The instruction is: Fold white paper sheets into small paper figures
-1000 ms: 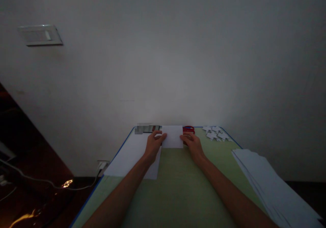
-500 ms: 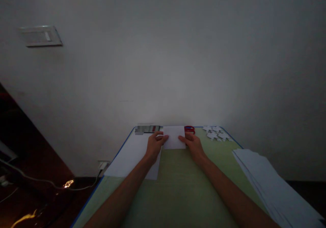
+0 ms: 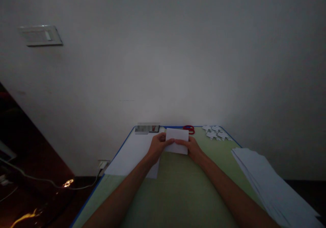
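A small folded white paper (image 3: 177,140) lies between my hands on the green table (image 3: 178,187), near its far end. My left hand (image 3: 157,147) grips its left edge, with the thumb laid over the top. My right hand (image 3: 192,148) holds the right side, its index finger stretched leftward across the sheet until it nearly meets the left thumb. Both hands are closed on the paper.
A large white sheet (image 3: 132,155) lies under my left forearm. Red-handled scissors (image 3: 188,129) and a dark flat object (image 3: 154,129) rest at the far edge. Small folded paper pieces (image 3: 216,133) sit at the far right. A paper stack (image 3: 272,184) overhangs the right edge.
The folded paper has come slightly toward me and tilted. Both hands have slid inward over it, so the fingers now meet at its middle and the scissors show behind.
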### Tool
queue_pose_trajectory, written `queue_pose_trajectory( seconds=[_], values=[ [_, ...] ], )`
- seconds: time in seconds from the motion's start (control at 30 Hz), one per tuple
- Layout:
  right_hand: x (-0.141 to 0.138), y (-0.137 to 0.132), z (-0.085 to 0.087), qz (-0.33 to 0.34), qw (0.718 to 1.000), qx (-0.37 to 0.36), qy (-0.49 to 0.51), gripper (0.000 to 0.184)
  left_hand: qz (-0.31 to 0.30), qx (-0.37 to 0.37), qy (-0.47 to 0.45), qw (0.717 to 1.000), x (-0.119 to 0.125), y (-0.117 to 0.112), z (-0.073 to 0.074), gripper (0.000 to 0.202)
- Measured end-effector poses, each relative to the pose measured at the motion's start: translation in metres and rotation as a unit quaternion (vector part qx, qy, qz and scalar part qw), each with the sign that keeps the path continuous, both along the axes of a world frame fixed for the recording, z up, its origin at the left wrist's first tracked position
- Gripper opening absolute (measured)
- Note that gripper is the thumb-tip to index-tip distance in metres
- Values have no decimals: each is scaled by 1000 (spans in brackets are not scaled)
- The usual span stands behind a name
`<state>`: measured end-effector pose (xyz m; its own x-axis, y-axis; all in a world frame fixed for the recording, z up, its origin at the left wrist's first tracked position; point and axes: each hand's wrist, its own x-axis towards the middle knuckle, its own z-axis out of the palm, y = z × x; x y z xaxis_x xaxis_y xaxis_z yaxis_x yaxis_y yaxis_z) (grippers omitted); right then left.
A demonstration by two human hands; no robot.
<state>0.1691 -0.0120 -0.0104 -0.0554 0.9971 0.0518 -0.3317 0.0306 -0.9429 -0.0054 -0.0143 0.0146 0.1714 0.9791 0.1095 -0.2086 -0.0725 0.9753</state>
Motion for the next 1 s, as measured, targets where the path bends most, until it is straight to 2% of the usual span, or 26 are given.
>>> queue_pose_trajectory(
  seconds=[0.33,0.6,1.0],
  values=[
    [0,-6,6,-2,1000,6,-28,53,-20,-5,51,998,-2,1,-2,49],
    [1,-4,5,2,999,12,-42,54,-25,12,59,998,-2,-1,4,45],
    [3,2,1,-31,998,8,-60,49,-6,24,67,997,0,2,1,41]
  ],
)
